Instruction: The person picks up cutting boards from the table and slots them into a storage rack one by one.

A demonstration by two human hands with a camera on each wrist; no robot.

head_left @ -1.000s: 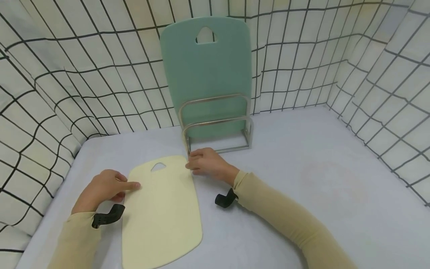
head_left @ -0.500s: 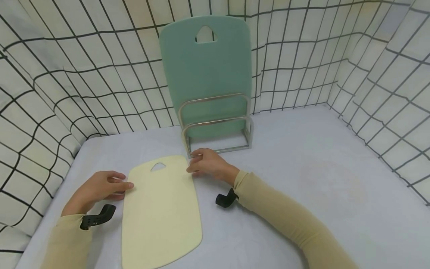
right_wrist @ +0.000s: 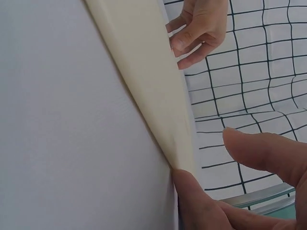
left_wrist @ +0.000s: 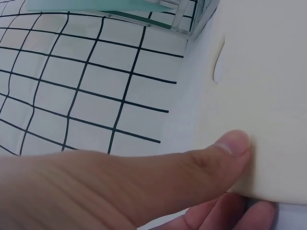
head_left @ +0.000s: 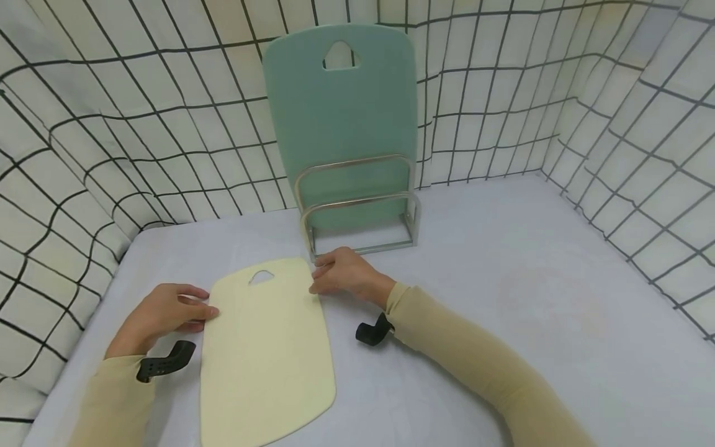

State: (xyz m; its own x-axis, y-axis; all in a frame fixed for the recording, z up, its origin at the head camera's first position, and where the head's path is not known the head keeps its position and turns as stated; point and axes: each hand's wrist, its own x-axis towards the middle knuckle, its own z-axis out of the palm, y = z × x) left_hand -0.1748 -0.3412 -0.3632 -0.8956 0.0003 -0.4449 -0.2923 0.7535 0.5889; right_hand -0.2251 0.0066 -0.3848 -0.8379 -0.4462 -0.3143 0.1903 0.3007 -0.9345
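Observation:
A pale yellow cutting board (head_left: 268,354) lies flat on the white surface, its handle hole at the far end. On its left edge, my left hand (head_left: 162,320) pinches lightly, thumb on the top face and the other fingers along the edge; the left wrist view shows this thumb (left_wrist: 235,143) close up. My right hand (head_left: 349,273) is at the far right corner. In the right wrist view a fingertip (right_wrist: 184,179) touches the board's edge, while the thumb (right_wrist: 254,148) stands apart from it.
Behind the board stands a metal rack (head_left: 360,202) holding an upright green cutting board (head_left: 343,112). White cloth walls with a black grid (head_left: 491,93) enclose the white tabletop (head_left: 503,298) at the back and sides.
My left hand has drawn back a little to the left, so its thumb reaches less far over the yellow cutting board. My right hand has barely shifted, and the board stays in place.

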